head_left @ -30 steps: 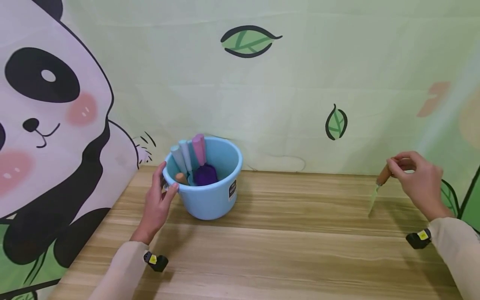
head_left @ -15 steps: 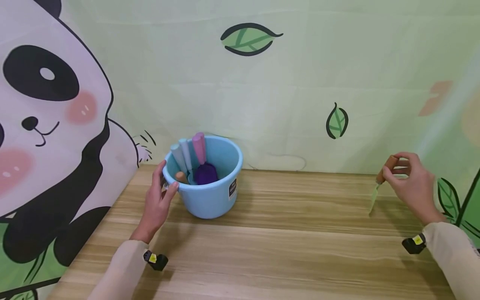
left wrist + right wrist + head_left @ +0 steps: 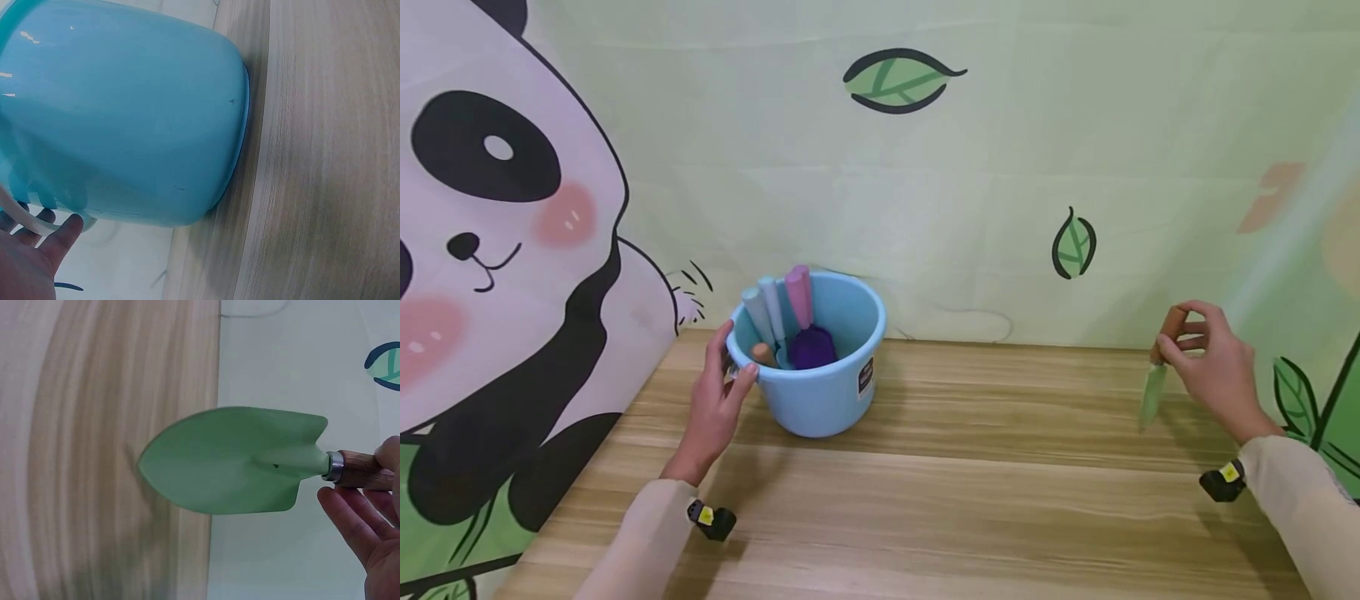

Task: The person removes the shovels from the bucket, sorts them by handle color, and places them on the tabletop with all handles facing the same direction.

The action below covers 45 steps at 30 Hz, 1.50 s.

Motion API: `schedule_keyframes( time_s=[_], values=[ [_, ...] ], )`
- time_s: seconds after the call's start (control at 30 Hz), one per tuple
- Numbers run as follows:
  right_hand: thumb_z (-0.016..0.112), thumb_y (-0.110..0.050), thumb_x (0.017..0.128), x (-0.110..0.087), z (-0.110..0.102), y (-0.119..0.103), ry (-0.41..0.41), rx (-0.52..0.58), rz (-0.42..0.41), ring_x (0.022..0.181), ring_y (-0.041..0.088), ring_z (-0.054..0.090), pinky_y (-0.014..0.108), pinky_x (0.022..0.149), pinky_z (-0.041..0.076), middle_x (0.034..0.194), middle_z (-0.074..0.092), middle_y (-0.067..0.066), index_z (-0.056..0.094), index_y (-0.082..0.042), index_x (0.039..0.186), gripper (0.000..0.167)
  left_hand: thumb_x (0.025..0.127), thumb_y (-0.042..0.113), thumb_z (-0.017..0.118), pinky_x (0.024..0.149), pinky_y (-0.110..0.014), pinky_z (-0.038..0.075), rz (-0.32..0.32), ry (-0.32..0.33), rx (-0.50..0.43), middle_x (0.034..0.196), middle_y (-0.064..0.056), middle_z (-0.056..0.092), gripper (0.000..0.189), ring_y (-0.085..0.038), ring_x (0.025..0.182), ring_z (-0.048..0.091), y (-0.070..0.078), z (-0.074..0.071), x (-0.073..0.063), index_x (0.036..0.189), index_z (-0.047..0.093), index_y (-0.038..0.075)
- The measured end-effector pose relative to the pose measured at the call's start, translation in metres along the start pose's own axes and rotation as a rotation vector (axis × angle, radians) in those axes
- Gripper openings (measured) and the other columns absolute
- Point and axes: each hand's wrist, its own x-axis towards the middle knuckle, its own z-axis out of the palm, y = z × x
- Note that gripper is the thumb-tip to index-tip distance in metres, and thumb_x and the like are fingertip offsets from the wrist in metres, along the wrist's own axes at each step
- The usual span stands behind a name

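In the head view my left hand grips the left rim of a light blue bucket. The left wrist view has the bucket's smooth side large, with my fingers curled at its rim in the lower left corner. Far to the right, my right hand pinches the wooden handle of a hand trowel. Its pale green blade points down, the tip close over the table. Light blue handles, pink handles, a dark purple scoop-like piece and a wooden handle end stick up inside the bucket.
The wood-grain table runs beneath both hands. Behind it hangs a pale green backdrop with printed leaves and a large panda at left. The bucket stands close to this backdrop.
The right hand has shifted slightly left and turned the trowel, so the handle stands more upright and the blade shows broader. The left hand and the bucket stay in place.
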Motion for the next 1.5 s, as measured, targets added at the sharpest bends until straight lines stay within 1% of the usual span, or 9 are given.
schedule_keyframes(
  time_s=[0.17,0.23,0.3,0.37,0.43,0.77,1.0,1.23,1.5],
  values=[
    [0.071,-0.015,0.096,0.010,-0.002,0.003,-0.053,-0.053,0.005,0.075,-0.023,0.046,0.011,0.054,0.041,0.108,0.069,0.031,0.048,-0.002,0.144,0.054,0.108,0.029,0.051,0.103,-0.072,0.041,0.001,-0.004,0.003,0.165,-0.016,0.031,0.066,-0.045,0.146,0.036,0.000,0.000,0.001,0.164,0.018,0.022],
    [0.071,-0.017,0.097,0.014,-0.003,0.003,-0.084,-0.074,0.013,0.074,-0.008,0.059,0.015,0.054,0.043,0.108,0.069,0.031,0.048,-0.003,0.144,0.054,0.108,0.028,0.051,0.103,-0.072,0.041,-0.001,-0.004,0.002,0.164,-0.016,0.031,0.066,-0.045,0.145,0.036,0.000,0.000,0.001,0.164,0.018,0.021],
    [0.071,-0.019,0.098,0.018,-0.003,0.002,-0.124,-0.078,0.024,0.078,0.014,0.069,0.019,0.054,0.046,0.109,0.069,0.032,0.048,-0.002,0.144,0.054,0.108,0.028,0.051,0.103,-0.072,0.040,-0.001,-0.003,-0.001,0.165,-0.016,0.031,0.066,-0.045,0.145,0.036,0.000,0.000,0.001,0.164,0.017,0.021],
    [0.070,-0.021,0.098,0.021,-0.002,0.002,-0.165,-0.079,0.034,0.084,0.035,0.072,0.023,0.054,0.049,0.109,0.069,0.032,0.047,-0.002,0.144,0.054,0.108,0.029,0.051,0.103,-0.072,0.041,-0.004,-0.002,-0.002,0.165,-0.016,0.031,0.066,-0.045,0.146,0.036,0.000,0.000,0.001,0.164,0.018,0.021],
    [0.069,-0.022,0.099,0.024,-0.002,0.002,-0.207,-0.069,0.042,0.089,0.045,0.070,0.027,0.054,0.051,0.109,0.068,0.033,0.046,-0.001,0.144,0.054,0.108,0.029,0.051,0.103,-0.072,0.041,-0.003,-0.001,-0.003,0.165,-0.016,0.031,0.066,-0.045,0.146,0.036,0.000,0.000,0.000,0.164,0.017,0.022],
    [0.071,-0.018,0.098,0.032,0.001,0.011,-0.403,0.047,0.126,0.073,0.032,0.074,0.044,0.064,0.063,0.110,0.066,0.036,0.043,0.000,0.146,0.058,0.108,0.030,0.051,0.103,-0.072,0.041,-0.005,-0.002,-0.009,0.164,-0.016,0.032,0.066,-0.044,0.145,0.037,-0.001,0.001,0.000,0.164,0.018,0.023],
    [0.069,-0.018,0.099,0.036,0.005,0.023,-0.570,0.126,0.235,0.077,0.034,0.075,0.048,0.071,0.063,0.112,0.065,0.033,0.040,0.000,0.148,0.060,0.108,0.029,0.051,0.103,-0.072,0.041,-0.005,0.004,-0.009,0.164,-0.016,0.033,0.066,-0.044,0.144,0.038,-0.001,0.001,0.000,0.164,0.018,0.022],
    [0.068,-0.016,0.100,0.035,0.014,0.034,-0.611,0.117,0.273,0.073,0.034,0.075,0.047,0.067,0.064,0.108,0.065,0.034,0.038,0.004,0.147,0.059,0.108,0.030,0.051,0.103,-0.072,0.040,-0.007,-0.001,-0.013,0.165,-0.015,0.031,0.066,-0.045,0.146,0.036,-0.001,0.000,0.000,0.164,0.018,0.022],
    [0.066,-0.012,0.100,0.033,0.023,0.040,-0.637,0.146,0.249,0.072,0.033,0.074,0.047,0.064,0.063,0.099,0.069,0.026,0.042,0.005,0.143,0.053,0.108,0.029,0.051,0.104,-0.072,0.040,-0.005,0.000,-0.019,0.165,-0.014,0.031,0.066,-0.044,0.147,0.035,-0.003,0.000,0.001,0.164,0.018,0.024]
  ],
)
